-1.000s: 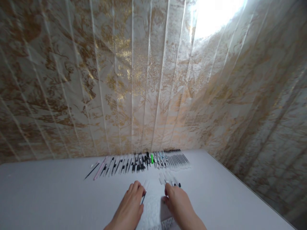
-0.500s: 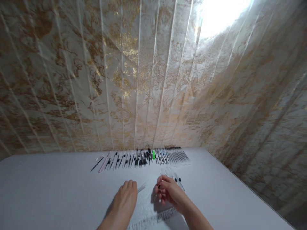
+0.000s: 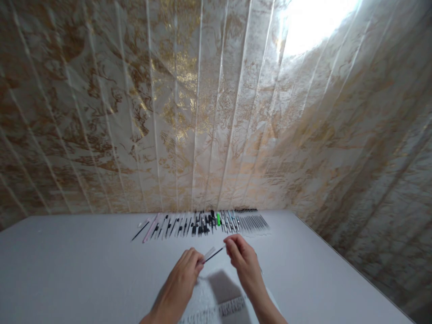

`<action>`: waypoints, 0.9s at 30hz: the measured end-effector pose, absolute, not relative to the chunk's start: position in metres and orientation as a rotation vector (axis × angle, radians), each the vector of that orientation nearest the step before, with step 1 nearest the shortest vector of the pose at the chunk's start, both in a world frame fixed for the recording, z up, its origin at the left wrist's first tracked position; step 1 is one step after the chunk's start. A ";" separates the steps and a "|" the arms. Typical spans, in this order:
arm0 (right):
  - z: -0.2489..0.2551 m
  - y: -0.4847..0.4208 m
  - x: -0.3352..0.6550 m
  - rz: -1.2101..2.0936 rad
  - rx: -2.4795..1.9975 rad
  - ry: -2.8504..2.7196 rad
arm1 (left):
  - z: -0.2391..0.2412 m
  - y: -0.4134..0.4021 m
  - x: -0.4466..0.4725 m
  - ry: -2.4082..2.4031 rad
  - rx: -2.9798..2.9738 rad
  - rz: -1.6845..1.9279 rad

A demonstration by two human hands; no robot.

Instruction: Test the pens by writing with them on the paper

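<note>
My left hand (image 3: 185,274) is closed, its thumb and fingers pinching a clear pen barrel (image 3: 210,252) that sticks out to the upper right. A thin dark pen refill (image 3: 216,254) runs from beside those fingertips up to my right hand (image 3: 241,257). The right thumb and forefinger are pinched on the refill's pale upper end. Whether the refill's lower end sits inside the barrel or beside it, I cannot tell. Below both hands lies a clear sheet or bag with dark print (image 3: 232,307), partly shadowed.
Along the back of the white table (image 3: 84,261) runs a row of pens and pen parts (image 3: 202,223), with a green piece (image 3: 218,219) among them. Several thin refills (image 3: 254,222) lie at its right end. A gold-patterned curtain (image 3: 168,112) hangs behind.
My right hand has moved up, and the dark refill now stretches between both hands. My left hand has lifted and turned, with the clear barrel raised. The view has shifted slightly.
</note>
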State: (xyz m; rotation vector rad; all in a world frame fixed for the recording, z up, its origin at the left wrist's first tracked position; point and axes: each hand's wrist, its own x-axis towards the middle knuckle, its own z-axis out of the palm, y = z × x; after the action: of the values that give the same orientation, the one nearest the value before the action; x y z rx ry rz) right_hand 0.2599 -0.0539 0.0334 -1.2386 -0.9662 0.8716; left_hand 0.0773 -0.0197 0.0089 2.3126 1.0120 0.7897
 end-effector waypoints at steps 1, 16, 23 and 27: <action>0.040 -0.056 0.267 0.782 -1.252 -0.961 | 0.009 -0.018 0.076 0.980 2.310 0.825; 0.052 -0.062 0.292 0.573 -1.354 -1.029 | 0.010 -0.012 0.069 1.014 2.318 0.825; 0.061 -0.068 0.293 0.534 -1.364 -1.031 | 0.008 -0.012 0.068 1.027 2.327 0.812; 0.062 -0.068 0.291 0.555 -1.379 -1.080 | 0.006 -0.011 0.067 1.010 2.332 0.822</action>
State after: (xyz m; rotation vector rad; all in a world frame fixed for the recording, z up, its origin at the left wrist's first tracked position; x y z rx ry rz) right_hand 0.2907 -0.0682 0.0620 -1.3791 -1.0796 0.5545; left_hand 0.0675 -0.0106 0.0060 2.3318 1.0100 0.8216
